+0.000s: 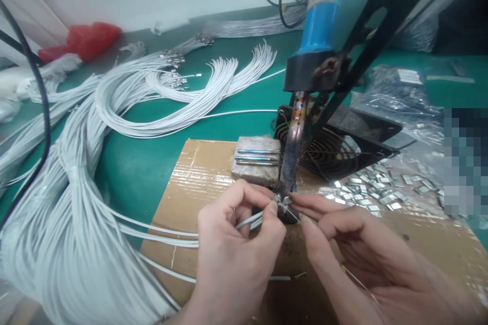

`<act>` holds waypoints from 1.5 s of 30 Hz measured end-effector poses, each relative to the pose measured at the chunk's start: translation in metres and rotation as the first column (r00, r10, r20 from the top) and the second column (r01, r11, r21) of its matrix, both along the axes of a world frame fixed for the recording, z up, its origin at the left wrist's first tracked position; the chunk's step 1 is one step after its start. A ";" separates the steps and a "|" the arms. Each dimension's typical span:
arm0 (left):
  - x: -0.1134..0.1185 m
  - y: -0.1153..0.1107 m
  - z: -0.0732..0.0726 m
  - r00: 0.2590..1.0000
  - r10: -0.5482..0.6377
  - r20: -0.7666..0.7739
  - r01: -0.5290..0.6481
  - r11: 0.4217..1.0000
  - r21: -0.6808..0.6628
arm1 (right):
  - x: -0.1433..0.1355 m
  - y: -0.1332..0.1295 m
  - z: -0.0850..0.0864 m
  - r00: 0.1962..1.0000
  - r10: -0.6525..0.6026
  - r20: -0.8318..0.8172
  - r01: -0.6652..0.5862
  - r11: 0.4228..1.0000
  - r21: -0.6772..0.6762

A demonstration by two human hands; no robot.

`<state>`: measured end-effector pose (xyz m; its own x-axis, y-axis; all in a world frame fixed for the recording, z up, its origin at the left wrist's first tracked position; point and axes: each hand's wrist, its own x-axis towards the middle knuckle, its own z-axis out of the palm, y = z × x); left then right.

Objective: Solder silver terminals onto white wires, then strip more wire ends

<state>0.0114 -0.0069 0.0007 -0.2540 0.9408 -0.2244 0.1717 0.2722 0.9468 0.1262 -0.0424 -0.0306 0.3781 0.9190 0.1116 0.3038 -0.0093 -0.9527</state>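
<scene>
My left hand (238, 251) is closed, thumb and forefinger pinching the end of a white cable (249, 221) just below the soldering iron's tip. More than one white strand runs through its fingers from the left. My right hand (362, 251) is closed on a thin solder wire (293, 212), which points up toward the same spot. Between the two sets of fingertips sits a small shiny metal piece (286, 201), partly hidden; whether it touches the iron I cannot tell. The soldering iron (291, 152), blue-handled, hangs tip down in a black stand (377, 25).
A large bundle of white cables (76, 203) fills the left side. Behind my hands, a grey block (254, 170) carries metal rods, beside a black fan (328, 147). Several small metal connectors (375, 188) lie scattered at right on cardboard (190, 177). A red bag (89, 40) is at the back left.
</scene>
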 end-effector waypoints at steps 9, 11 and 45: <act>-0.001 0.000 -0.004 0.999 -0.007 0.042 0.008 1.000 -0.020 | 0.004 0.004 0.005 1.000 -0.007 -0.029 0.005 0.998 -0.060; -0.002 -0.002 -0.007 0.998 -0.011 0.065 0.012 1.000 -0.016 | 0.010 0.006 0.001 0.996 -0.013 0.093 0.018 0.999 -0.050; -0.028 -0.027 -0.003 0.940 -0.146 0.310 0.215 0.956 -0.201 | 0.003 -0.014 -0.012 0.806 0.267 -0.529 -0.328 0.945 -0.023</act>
